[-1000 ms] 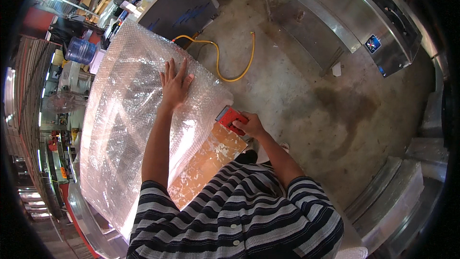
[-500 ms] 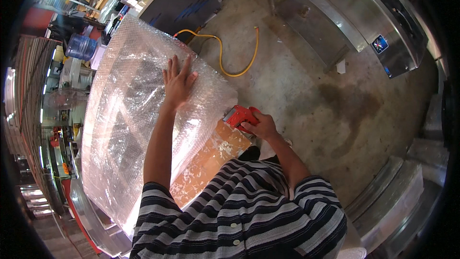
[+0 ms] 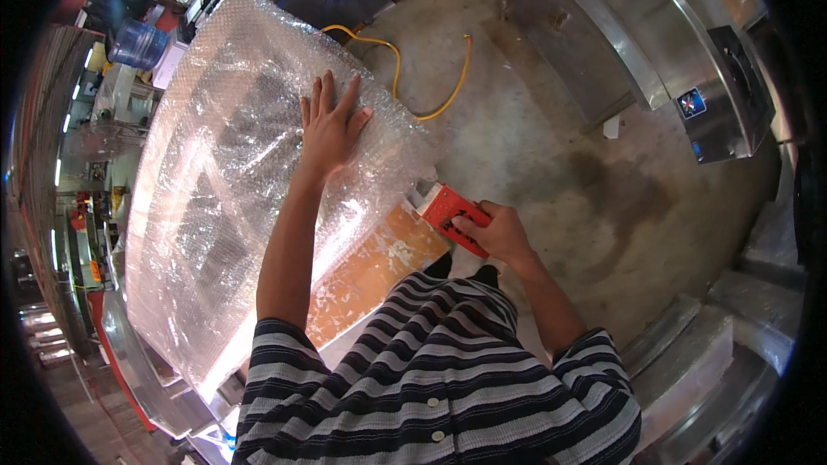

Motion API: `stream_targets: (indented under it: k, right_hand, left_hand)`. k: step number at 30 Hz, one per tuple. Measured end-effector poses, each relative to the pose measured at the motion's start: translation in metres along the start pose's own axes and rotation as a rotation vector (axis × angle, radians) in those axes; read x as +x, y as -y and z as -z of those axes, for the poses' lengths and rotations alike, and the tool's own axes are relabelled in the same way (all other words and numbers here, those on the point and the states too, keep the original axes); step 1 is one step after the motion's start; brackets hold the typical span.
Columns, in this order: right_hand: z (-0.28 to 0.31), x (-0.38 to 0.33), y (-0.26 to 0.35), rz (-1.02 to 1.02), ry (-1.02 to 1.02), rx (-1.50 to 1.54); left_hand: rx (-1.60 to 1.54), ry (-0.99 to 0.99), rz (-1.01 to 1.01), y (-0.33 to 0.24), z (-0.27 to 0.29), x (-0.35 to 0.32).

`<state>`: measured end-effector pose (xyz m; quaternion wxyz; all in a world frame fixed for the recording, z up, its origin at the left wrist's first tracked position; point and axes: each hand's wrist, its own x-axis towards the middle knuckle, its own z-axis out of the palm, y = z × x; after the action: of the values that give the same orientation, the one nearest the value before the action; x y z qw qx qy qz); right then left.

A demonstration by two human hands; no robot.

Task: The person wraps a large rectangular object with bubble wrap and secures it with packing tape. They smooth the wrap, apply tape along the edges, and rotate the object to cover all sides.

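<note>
A large sheet of clear bubble wrap [image 3: 233,146] covers a shiny flat item, whose shape is blurred beneath it. My left hand [image 3: 329,133] lies flat on the wrap near its right edge, fingers spread. In my right hand [image 3: 504,231] is a red hand tool [image 3: 452,213] with black marks and a pale, metallic-looking front end; its exact kind is unclear. That front end is at the wrap's near right corner, beside the worn orange-brown tabletop [image 3: 379,263]. Whether it touches the wrap I cannot tell.
A yellow hose [image 3: 457,95] curls on the concrete floor [image 3: 551,164] beyond the table. Stainless steel equipment [image 3: 637,34] stands at the far right. Wrapped panels [image 3: 689,370] lean at the near right. A blue water bottle [image 3: 138,43] stands at the far left.
My right hand has moved slightly right and nearer to me, turning the red tool so its broad marked side shows. My left hand stays on the wrap; the view has shifted slightly.
</note>
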<state>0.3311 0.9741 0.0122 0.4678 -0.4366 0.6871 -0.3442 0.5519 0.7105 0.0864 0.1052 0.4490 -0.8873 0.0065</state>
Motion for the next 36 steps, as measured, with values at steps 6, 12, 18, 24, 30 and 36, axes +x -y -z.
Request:
stream_targets:
  k: [6,12,18,24,30,36]
  right_hand:
    - [-0.002,0.003,-0.005,-0.117,0.053,0.019]
    - [-0.056,0.019,-0.043,0.04,-0.073,0.238]
    - [-0.089,0.04,-0.065,0.117,-0.129,0.313]
    - [-0.111,0.07,-0.089,0.13,-0.149,0.351]
    - [-0.116,0.09,-0.092,0.13,-0.108,0.327]
    - [-0.117,0.1,-0.133,-0.042,-0.029,0.103]
  left_hand:
    - [0.002,0.0,0.014,-0.007,-0.001,0.003]
    - [0.012,0.018,0.021,-0.003,-0.003,0.0]
    - [-0.011,0.014,-0.005,-0.001,-0.001,0.003]
    - [0.001,0.03,0.001,-0.003,0.003,0.004]
    - [-0.013,0.025,-0.018,-0.004,0.0,0.004]
    - [-0.008,0.01,-0.024,-0.001,0.0,0.005]
